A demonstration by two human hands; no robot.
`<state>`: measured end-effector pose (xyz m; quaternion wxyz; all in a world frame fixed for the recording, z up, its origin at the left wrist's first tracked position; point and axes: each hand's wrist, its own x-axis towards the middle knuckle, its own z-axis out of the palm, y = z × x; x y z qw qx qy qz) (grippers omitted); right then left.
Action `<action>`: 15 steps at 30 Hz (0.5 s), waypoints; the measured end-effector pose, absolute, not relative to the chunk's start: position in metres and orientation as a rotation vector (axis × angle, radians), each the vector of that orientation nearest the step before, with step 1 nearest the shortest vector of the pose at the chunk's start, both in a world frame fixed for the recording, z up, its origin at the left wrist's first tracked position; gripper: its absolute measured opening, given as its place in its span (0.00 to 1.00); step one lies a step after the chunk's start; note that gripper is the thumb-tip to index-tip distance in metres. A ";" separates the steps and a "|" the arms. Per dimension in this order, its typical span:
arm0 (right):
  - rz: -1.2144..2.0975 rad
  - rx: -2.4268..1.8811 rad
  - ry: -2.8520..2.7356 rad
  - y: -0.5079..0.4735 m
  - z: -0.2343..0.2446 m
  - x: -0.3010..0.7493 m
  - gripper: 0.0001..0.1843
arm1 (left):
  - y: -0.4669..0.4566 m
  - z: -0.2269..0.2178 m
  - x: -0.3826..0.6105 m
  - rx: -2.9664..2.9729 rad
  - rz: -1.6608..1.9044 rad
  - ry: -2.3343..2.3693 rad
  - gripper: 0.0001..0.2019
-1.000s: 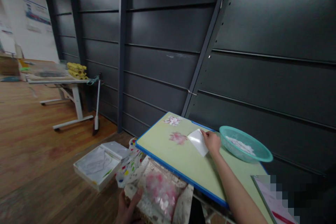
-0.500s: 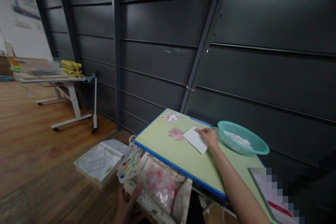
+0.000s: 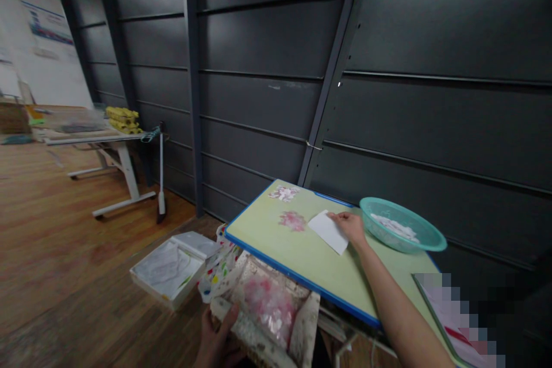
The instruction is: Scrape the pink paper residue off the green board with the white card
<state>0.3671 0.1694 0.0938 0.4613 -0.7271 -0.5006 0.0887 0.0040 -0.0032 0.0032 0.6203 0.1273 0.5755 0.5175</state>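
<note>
From the head camera, a pale yellow-green surface edged in blue stands beside dark metal panels, over a brown wooden floor. The right hand pinches a white card over the surface, near a pink cluster; whether the card touches the top cannot be told. The left hand grips the rim of a stained box holding glossy pink-and-white contents, just beside the surface's near edge. A wall poster at far left bears print too small to read. A teal basin, white pieces inside, sits at the far edge, near the right hand. Pale top stretches between the card and the near blue rim; floor opens at left, past a white case.
</note>
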 end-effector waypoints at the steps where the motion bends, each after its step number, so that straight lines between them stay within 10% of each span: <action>1: 0.211 -1.787 -1.241 0.168 0.095 0.365 0.35 | -0.004 0.004 0.005 0.301 1.194 1.322 0.48; 15: 0.438 -1.724 -1.273 0.163 0.095 0.358 0.31 | -0.007 0.010 0.002 0.340 1.118 1.320 0.52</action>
